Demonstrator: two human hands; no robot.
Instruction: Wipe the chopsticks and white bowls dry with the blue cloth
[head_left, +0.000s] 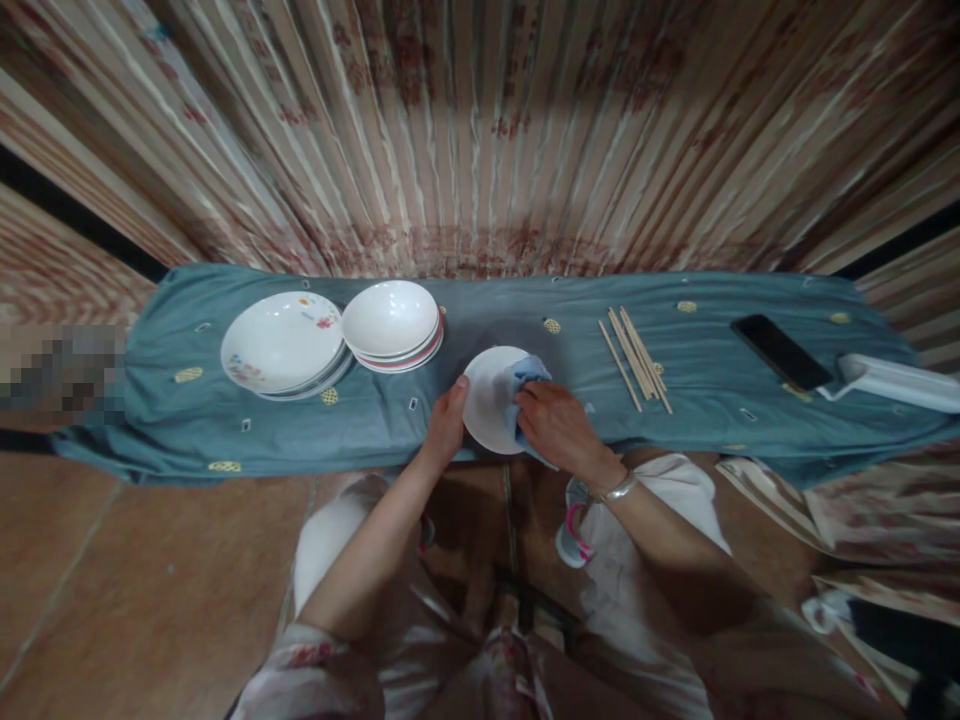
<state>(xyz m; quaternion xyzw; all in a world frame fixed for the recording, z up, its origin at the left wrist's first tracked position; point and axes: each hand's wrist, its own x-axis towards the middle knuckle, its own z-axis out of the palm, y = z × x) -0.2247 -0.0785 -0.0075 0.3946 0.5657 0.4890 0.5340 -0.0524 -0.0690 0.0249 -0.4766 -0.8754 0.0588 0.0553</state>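
Observation:
A small white bowl [489, 400] is tilted near the front edge of the cloth-covered table, its inside facing me. My left hand [448, 418] grips its left rim, thumb on the near side and the other fingers mostly hidden. A blue cloth [531, 372] is bunched in my right hand [559, 422], which presses it against the right part of the bowl. To the left stand a stack of white bowls [391, 315] and a stack of floral plates [281, 340]. Several wooden chopsticks [637, 355] lie to the right of my right hand.
A black phone [780, 350] and a white elongated device [900, 382] lie at the right end of the table. The teal tablecloth [495, 300] drapes over the edges. Pleated curtains [480, 130] hang behind, and my knees are under the front edge.

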